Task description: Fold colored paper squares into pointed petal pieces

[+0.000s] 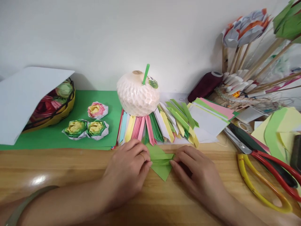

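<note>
Green paper (162,157) pinched by both hands (131,164) (197,171) (label (153,83) on coconut (137,97) unreadable).

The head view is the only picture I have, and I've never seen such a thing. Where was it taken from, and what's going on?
There is no machine here: you see a person's own bare hands, left and right. The camera is worn on that person's head and looks forward and down, so you see roughly what the wearer sees. The hands grip opposite ends of a partly folded green paper over a wooden table. Just beyond lie colourful folded paper strips, with a white, coconut-like object with a green straw behind them. Toward the picture's left are three paper flowers; toward its right, red-handled scissors.
</note>
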Action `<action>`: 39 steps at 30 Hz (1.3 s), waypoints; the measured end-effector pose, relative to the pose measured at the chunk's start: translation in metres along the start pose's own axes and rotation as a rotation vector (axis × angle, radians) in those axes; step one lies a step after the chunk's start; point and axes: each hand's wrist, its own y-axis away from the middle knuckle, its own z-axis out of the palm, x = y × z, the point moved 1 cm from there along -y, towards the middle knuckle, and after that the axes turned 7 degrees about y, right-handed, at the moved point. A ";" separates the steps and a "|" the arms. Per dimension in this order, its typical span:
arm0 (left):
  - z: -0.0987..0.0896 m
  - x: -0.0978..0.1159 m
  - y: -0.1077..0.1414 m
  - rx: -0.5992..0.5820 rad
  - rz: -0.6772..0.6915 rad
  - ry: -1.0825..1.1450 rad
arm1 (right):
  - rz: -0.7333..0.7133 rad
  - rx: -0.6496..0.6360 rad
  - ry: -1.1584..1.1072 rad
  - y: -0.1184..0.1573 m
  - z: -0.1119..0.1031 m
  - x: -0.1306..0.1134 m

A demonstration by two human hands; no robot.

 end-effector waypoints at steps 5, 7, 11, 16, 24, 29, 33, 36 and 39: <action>0.002 0.001 -0.001 -0.015 -0.007 -0.063 | -0.023 0.025 0.051 0.001 0.003 0.002; 0.003 0.000 -0.001 -0.014 -0.010 -0.085 | -0.033 0.029 0.067 0.001 0.004 0.002; 0.005 -0.001 -0.002 0.025 0.021 -0.132 | -0.040 0.032 0.080 0.000 0.006 0.001; 0.006 -0.002 -0.004 0.050 0.074 -0.196 | -0.038 0.019 0.090 0.000 0.007 0.001; 0.005 -0.002 -0.005 0.032 0.072 -0.274 | 0.001 -0.042 0.026 -0.001 0.006 0.002; 0.004 -0.001 -0.004 0.008 0.057 -0.274 | 0.023 -0.084 -0.050 -0.003 0.002 0.004; 0.004 -0.001 -0.004 -0.003 0.045 -0.277 | 0.039 -0.099 -0.097 -0.004 0.001 0.004; 0.004 -0.001 -0.004 -0.018 0.048 -0.284 | 0.045 -0.102 -0.087 -0.004 0.000 0.003; 0.004 -0.001 -0.005 -0.033 0.045 -0.289 | 0.045 -0.118 -0.075 -0.005 -0.001 0.002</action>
